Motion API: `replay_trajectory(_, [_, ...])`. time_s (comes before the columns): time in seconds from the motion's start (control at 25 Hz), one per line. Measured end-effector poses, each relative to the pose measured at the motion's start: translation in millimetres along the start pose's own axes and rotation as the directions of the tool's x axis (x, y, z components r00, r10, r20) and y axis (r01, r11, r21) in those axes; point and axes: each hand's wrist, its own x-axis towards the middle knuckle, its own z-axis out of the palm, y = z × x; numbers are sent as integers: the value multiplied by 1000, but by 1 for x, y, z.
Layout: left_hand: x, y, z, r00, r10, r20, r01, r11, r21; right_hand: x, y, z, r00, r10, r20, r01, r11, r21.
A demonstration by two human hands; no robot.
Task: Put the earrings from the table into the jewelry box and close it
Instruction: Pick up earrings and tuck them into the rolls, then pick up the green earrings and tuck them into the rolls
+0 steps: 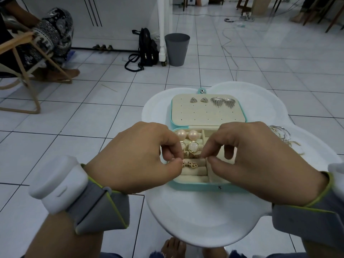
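- While both grips met over the near tray of the jewelry box [195,186], a small gold earring [193,155] lay between their fingertips, just above the cream ring rolls.
- A second gold earring [189,165] rested in the rolls just below it, beside the left thumb.
- Behind these, two pearl earrings [187,135] and two pale round earrings [192,147] sat in the same tray, partly hidden by the left grip's knuckles.
- The open lid [204,114] lay flat beyond the tray; two triangular studs [198,100] and two silver fan-shaped earrings [223,102] were pinned along its far edge.
- Silver hoop earrings [279,131] lay on the desk to the right of the box, just beyond the right grip.
- The desk [195,216] was white and cloud-shaped, standing on a pale tiled floor [74,127].
- Farther off stood a grey bin [176,49], a black backpack [147,47] and a wooden chair [24,75].
- The left grip [134,157] had its thumb and forefinger curled and pinched the gold earring's left end.
- The right grip [260,161] pinched the right end likewise, its other fingers curled under.
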Motion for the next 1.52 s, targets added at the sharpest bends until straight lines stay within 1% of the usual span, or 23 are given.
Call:
replay_trajectory(0.16, [2, -4, -4, 998, 12, -68, -16, 998, -53, -2, 4, -5, 998, 16, -54, -15, 1000, 5])
replay_trajectory(0.32, [7, -9, -5, 967, -14, -253, -13, 994, -107, -2, 9, -16, 992, 71, -104, -66, 997, 48])
replay_trajectory(0.44, [14, -5, -2, 931, -24, -365, -37, 987, -159, -5, 21, -33, 966, 171, -191, -150, 981, 122])
replay_trajectory(0.56, [23, 11, 1, 903, 16, -429, -116, 971, -209, -13, 39, -49, 919, 270, -287, -238, 961, 143])
replay_trajectory(0.64, [29, 25, 5, 899, 52, -435, -166, 960, -227, -22, 50, -56, 901, 332, -279, -301, 942, 146])
replay_trajectory(0.72, [34, 37, 10, 917, 98, -386, -193, 957, -216, -32, 61, -58, 905, 382, -185, -365, 923, 120])
replay_trajectory(0.8, [39, 51, 19, 938, 185, -294, -238, 958, -157, -44, 72, -62, 898, 429, -98, -422, 902, 91])
replay_trajectory(0.92, [44, 71, 32, 935, 326, -136, -337, 940, -61, -57, 86, -64, 885, 464, -27, -463, 885, 53])
replay_trajectory(1.04, [48, 97, 51, 918, 397, 20, -395, 917, -49, -71, 98, -63, 886, 463, 10, -463, 886, 21])
replay_trajectory(1.16, [49, 115, 61, 908, 394, 144, -396, 918, -14, -77, 105, -55, 902, 431, 33, -432, 901, 41])
replay_trajectory(1.32, [50, 127, 70, 893, 333, 302, -382, 916, 122, -80, 111, -53, 928, 371, 29, -372, 923, 100])
replay_trajectory(1.44, [51, 133, 76, 891, 274, 362, -359, 913, 192, -78, 111, -50, 946, 323, 28, -324, 939, 116])
replay_trajectory(1.52, [51, 136, 78, 892, 251, 376, -352, 907, 230, -75, 110, -46, 952, 304, 32, -306, 948, 89])
